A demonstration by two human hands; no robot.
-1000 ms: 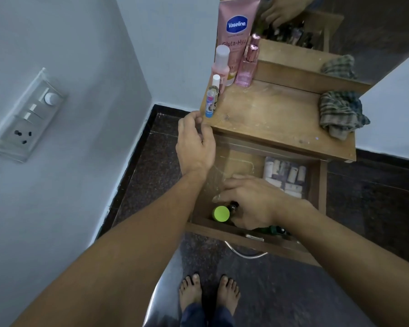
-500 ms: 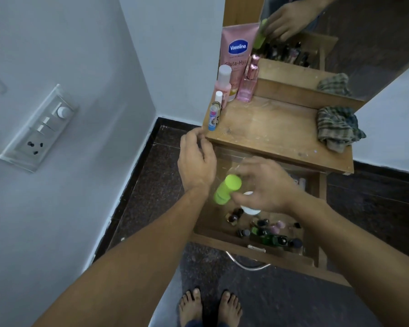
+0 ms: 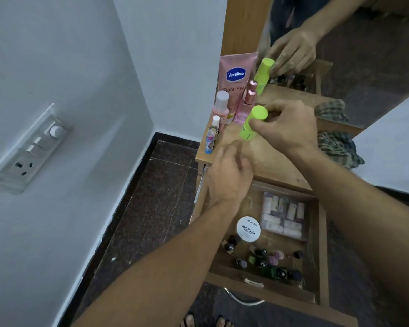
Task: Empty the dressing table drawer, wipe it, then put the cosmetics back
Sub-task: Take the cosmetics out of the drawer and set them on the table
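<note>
My right hand (image 3: 286, 128) grips a lime-green bottle (image 3: 252, 123) above the wooden dressing table top (image 3: 281, 166), close to the cosmetics that stand at its left edge. My left hand (image 3: 229, 175) hovers over the table's front left corner, fingers loosely curled, holding nothing. The open drawer (image 3: 322, 251) below holds a white nail polish remover jar (image 3: 249, 228), several small nail polish bottles (image 3: 261, 261) and a clear pouch of small tubes (image 3: 284, 215).
A pink Vaseline tube (image 3: 236, 76), a pink perfume bottle (image 3: 246, 106), a white-capped bottle (image 3: 221, 106) and small lip balms (image 3: 210, 138) stand along the table's left edge. A checked cloth (image 3: 338, 149) lies at the right. A mirror (image 3: 340, 43) rises behind. A wall switchboard (image 3: 31, 147) is on the left.
My right hand lifted the green bottle out of the drawer and carried it up over the table top. My left hand shifted right, over the table corner.
</note>
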